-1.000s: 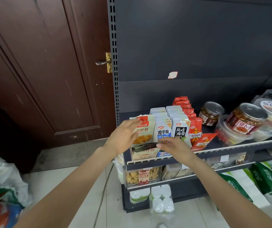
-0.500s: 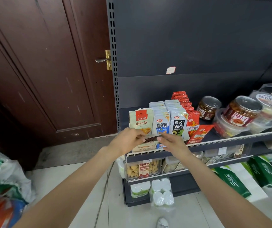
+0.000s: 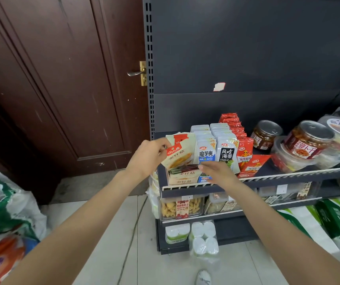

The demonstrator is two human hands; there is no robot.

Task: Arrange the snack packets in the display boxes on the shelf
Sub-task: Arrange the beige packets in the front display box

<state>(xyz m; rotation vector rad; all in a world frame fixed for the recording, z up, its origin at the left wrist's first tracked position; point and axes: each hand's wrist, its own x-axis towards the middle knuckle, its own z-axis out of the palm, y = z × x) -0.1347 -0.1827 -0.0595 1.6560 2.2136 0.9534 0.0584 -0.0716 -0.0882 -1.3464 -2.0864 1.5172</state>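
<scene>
Most of the job looks done. On the shelf [image 3: 267, 177] the blue-white packets [image 3: 205, 149], the grey seaweed packets [image 3: 226, 149] and the red packets [image 3: 244, 153] stand upright in tidy rows running to the back. The leftmost display box [image 3: 183, 178] is the part in hand: its cream mushroom-snack packets are not yet squared up.

The left hand [image 3: 146, 157] pinches the top corner of 1 cream packet [image 3: 177, 155], which is tilted and lifted above the box. The right hand [image 3: 218, 171] reaches across to the box with its fingers [image 3: 203, 167] at the edge of a small stack of packets [image 3: 184, 168] lying flat on top; whether they pinch the stack or only steady it is hard to tell from this angle. By my reading, what is left is to slot these loose packets upright into the box. 1 red packet [image 3: 254, 165] also lies tipped over in front of its row and may need righting.

The shelf is dark metal with a white wire front rail; jars [image 3: 307, 138] sit to the right and clear tubs of snacks [image 3: 180, 206] on the tier below. A dark wooden door [image 3: 62, 79] with a brass handle stands to the left, filled bags [image 3: 6, 214] rest on the pale tiled floor, and green boxes [image 3: 337, 217] lie low at the right.
</scene>
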